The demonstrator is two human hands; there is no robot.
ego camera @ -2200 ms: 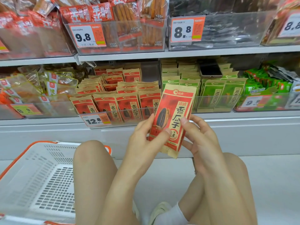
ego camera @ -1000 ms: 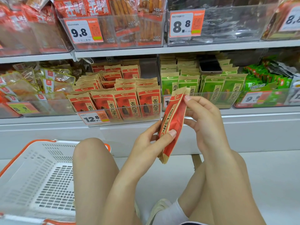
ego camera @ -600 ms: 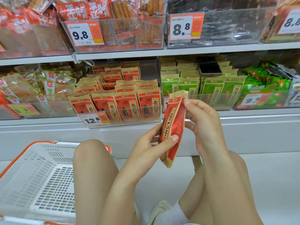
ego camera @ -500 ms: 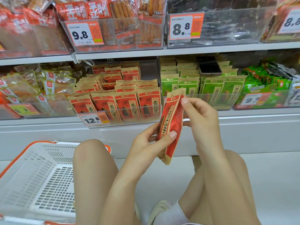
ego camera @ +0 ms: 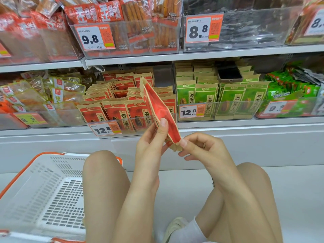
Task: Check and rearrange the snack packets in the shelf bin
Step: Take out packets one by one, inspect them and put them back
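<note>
Both hands on the red packet (ego camera: pixel 158 109) in front of the shelf bin (ego camera: pixel 133 127): left hand (ego camera: pixel 151 142) pinches its middle, right hand (ego camera: pixel 201 148) pinches the bottom corner.

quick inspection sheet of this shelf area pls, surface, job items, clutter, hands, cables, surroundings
surface: grey shelf carrying clear bins; pale floor below.
job's things: red snack packet held edge-on and tilted in front of the bin of matching red packets, tagged 12.8.
clutter: dark phone lying on the green packets in the next bin.
hands: left hand grips the packet's side with the thumb on its face; right hand pinches its bottom corner.
cables: nothing seen.
surroundings: white basket with orange rim at the left, nothing visible in it; upper shelf bins tagged 9.8 and 8.8.
</note>
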